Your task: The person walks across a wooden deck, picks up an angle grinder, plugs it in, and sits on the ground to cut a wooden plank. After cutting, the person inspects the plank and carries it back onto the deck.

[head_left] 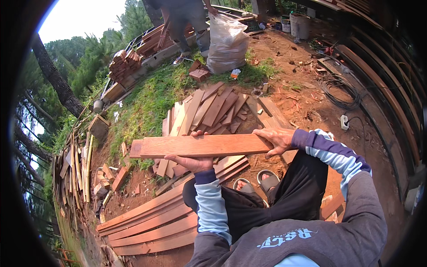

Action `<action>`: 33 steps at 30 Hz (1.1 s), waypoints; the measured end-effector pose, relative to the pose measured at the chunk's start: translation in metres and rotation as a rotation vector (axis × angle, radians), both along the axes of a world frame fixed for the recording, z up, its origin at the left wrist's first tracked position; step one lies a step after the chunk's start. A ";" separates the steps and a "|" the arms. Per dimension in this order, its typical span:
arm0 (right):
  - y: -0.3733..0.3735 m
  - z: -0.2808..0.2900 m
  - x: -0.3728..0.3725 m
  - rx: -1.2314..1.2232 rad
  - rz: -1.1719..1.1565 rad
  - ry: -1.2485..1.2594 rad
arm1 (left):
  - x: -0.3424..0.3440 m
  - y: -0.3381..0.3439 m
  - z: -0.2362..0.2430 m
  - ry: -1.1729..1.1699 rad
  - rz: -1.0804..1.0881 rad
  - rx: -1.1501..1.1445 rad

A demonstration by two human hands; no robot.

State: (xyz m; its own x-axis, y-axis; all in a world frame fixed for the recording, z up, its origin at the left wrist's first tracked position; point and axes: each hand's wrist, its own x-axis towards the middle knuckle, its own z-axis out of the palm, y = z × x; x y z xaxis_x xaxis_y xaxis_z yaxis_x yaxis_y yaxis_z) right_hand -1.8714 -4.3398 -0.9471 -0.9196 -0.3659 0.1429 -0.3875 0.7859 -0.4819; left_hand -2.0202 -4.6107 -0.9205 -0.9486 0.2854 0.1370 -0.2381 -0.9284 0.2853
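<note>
Across my lap, roughly level, lies a reddish-brown wooden board [204, 145]; a second board's end [136, 148] peeks out beneath it at the left. My left hand [191, 161] supports the boards from below, thumb along the near edge and fingertips curling over the far edge. At the right end my right hand [276, 139] grips the board, fingers over its top and thumb at the near side. Just beyond them sits a heap of short cut boards [213, 109]. Long planks [155, 227] lie on the ground to the left of my legs.
Another person [187, 22] stands at the far side, a hand on a full whitish sack [227, 42]. Stacked wood [126, 66] and scrap sticks [80, 164] lie left. A coiled black cable [340, 91], a white power socket [344, 122] and long beams [382, 98] are right.
</note>
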 end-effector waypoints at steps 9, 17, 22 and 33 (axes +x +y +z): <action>-0.009 0.012 0.004 0.055 -0.125 -0.158 | 0.010 0.009 -0.030 0.025 0.048 -0.129; 0.006 -0.002 0.002 0.052 -0.091 -0.076 | 0.019 0.017 -0.034 0.090 -0.024 -0.335; -0.001 0.013 0.007 0.044 -0.117 -0.086 | 0.022 0.015 -0.036 0.030 -0.046 -0.328; -0.004 0.023 0.003 0.014 -0.099 0.140 | 0.020 0.013 0.022 0.212 0.010 -0.458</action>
